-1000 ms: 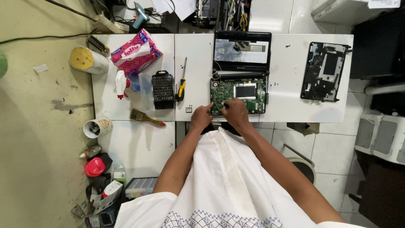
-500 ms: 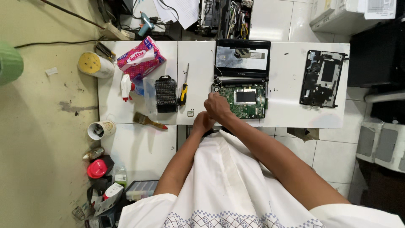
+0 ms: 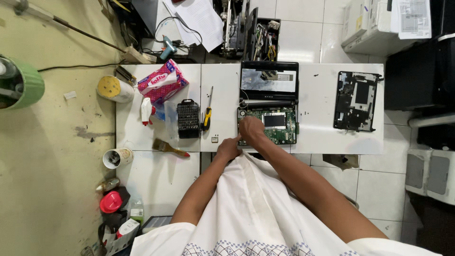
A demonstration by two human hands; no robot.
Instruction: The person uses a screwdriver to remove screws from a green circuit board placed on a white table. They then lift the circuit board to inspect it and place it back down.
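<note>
An opened small laptop lies on the white table, its green circuit board bare and its dark screen folded back. My right hand rests on the board's left part, fingers curled down onto it. My left hand sits at the table's near edge, just left of the laptop's corner. Whether either hand pinches a small part is hidden. A yellow-handled screwdriver and a black bit set lie left of my hands.
A black laptop cover lies at the table's right. On the left stand a pink tissue pack, a spray bottle, a tape roll and a paint brush. Bottles and a cup stand on the floor.
My right hand has moved from the laptop's near edge up onto the left part of the circuit board. My left hand stayed near the table edge. The view shifted slightly.
</note>
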